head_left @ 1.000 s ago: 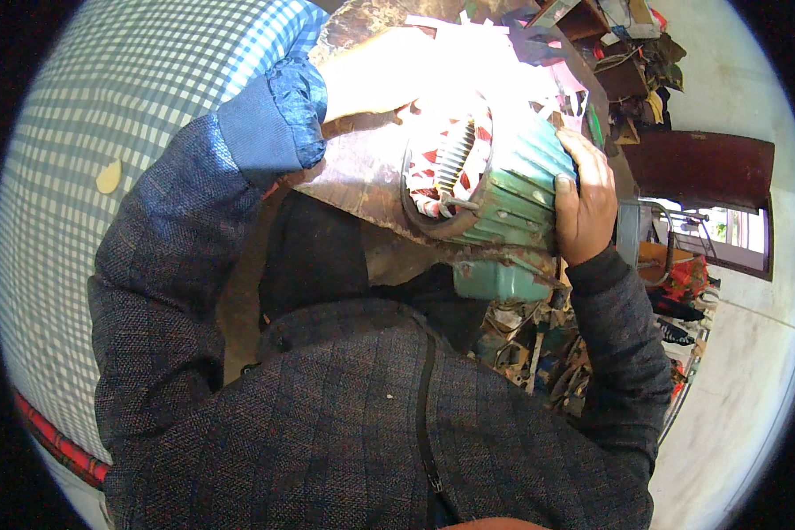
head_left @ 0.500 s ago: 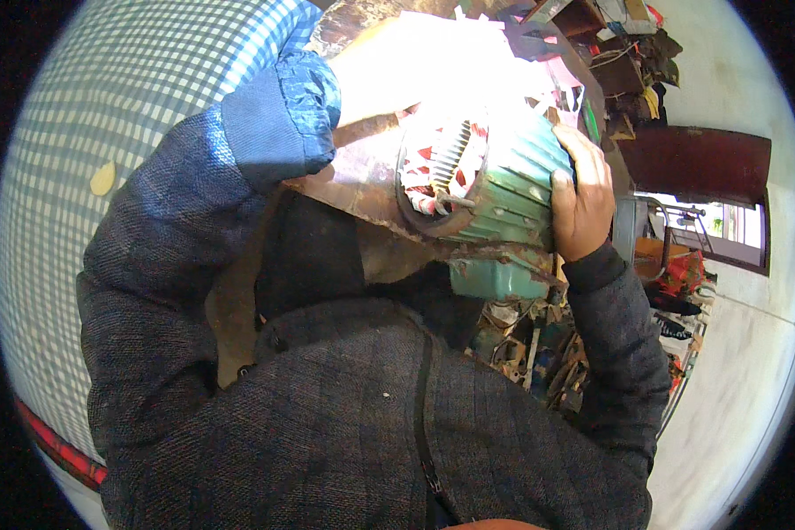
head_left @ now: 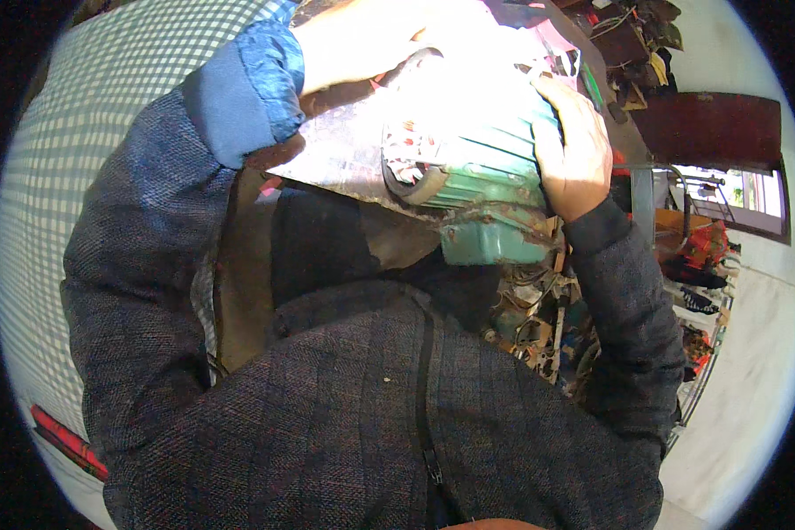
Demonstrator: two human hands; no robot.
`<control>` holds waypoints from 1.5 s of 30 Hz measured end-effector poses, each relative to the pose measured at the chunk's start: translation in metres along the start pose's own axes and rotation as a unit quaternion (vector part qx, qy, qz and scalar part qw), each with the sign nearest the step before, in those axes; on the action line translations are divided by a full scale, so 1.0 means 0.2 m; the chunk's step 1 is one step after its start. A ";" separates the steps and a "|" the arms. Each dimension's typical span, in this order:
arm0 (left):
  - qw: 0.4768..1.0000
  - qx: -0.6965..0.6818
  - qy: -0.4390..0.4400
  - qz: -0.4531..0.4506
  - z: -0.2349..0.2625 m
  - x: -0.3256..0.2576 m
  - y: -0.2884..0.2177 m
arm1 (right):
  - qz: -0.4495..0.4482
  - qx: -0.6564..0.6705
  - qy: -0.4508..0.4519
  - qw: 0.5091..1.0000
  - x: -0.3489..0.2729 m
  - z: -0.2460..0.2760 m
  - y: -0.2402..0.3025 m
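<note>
Motor: green ribbed electric motor housing [head_left: 490, 163], open end showing windings, lying on its side on the table.
Table: worn metal sheet [head_left: 336, 159], dull and rust-stained, under the motor.
Right hand: right hand [head_left: 574, 150] laid over the far end of the motor, fingers [head_left: 548, 97] curled against the casing, gripping it.
Left hand: left hand [head_left: 371, 40] above the motor's open end, washed out by glare; whether its fingers are closed cannot be told.
Left sleeve: blue cuff [head_left: 247, 84], left of the motor.
Base: green mounting foot [head_left: 490, 243], rusted, below the motor body.
Scrap: tangled wires and metal parts [head_left: 539, 327], below the motor.
Cloth: checked fabric [head_left: 88, 159], far left of the motor.
</note>
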State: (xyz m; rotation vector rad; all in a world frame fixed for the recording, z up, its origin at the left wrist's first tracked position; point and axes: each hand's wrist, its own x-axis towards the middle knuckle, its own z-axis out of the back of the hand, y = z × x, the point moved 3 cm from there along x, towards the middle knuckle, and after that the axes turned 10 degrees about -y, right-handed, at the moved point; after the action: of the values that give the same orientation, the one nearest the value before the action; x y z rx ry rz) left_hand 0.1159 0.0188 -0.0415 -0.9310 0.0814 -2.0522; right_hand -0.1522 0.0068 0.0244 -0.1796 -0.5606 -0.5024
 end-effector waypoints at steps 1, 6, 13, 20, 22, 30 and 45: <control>0.997 -0.030 0.020 0.070 0.01 0.01 0.01 | -0.001 0.008 -0.003 1.000 0.00 0.00 0.00; 0.962 -0.057 -0.007 0.268 0.04 0.01 0.00 | 0.001 0.012 -0.010 1.000 0.00 0.01 0.01; 0.981 0.169 -0.029 0.085 0.04 0.02 -0.04 | -0.037 -0.025 0.021 0.999 -0.01 0.02 0.01; 0.907 -0.131 0.034 0.399 0.18 0.08 -0.24 | -0.019 -0.017 0.003 1.000 -0.04 0.01 0.00; 0.850 -0.102 -0.007 0.516 0.18 0.10 -0.29 | -0.019 -0.025 0.003 0.999 -0.04 0.00 -0.01; 0.961 0.234 0.103 0.110 0.12 0.07 -0.11 | -0.031 -0.037 0.012 0.999 -0.06 -0.01 -0.02; 0.950 0.283 0.111 0.067 0.12 0.05 -0.05 | -0.024 -0.043 -0.008 0.999 -0.07 -0.02 -0.05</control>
State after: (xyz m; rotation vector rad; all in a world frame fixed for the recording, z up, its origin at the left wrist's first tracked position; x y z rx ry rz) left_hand 0.1215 0.0245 -0.0150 -0.3292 -0.3036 -1.8886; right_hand -0.1650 0.0027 0.0130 -0.2529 -0.5593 -0.5722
